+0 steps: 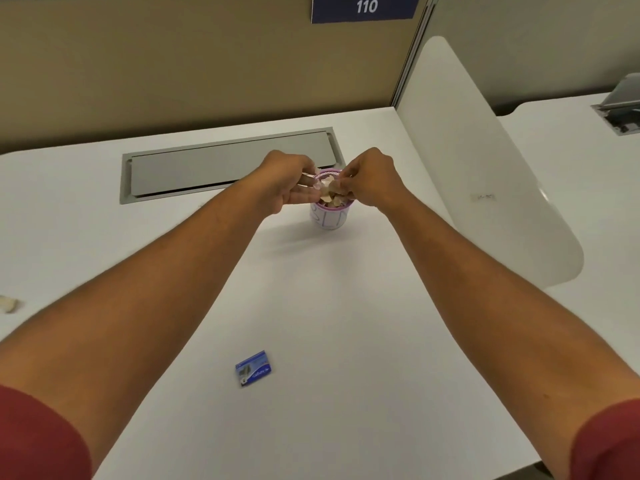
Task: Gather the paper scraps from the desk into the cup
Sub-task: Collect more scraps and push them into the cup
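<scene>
Both your arms are stretched out over the white desk (329,323), hands meeting right above the cup (329,216). It's a small white paper cup with a purple rim, upright, just in front of the grey cable flap (221,168). Your left hand (289,183) and right hand (369,178) are both curled around paper scraps (329,194) at the cup's mouth, and the cup looks heaped full. One more scrap (8,304) sits way off at the desk's left edge. A little blue box (254,368) lies near you, well apart from the cup.
</scene>
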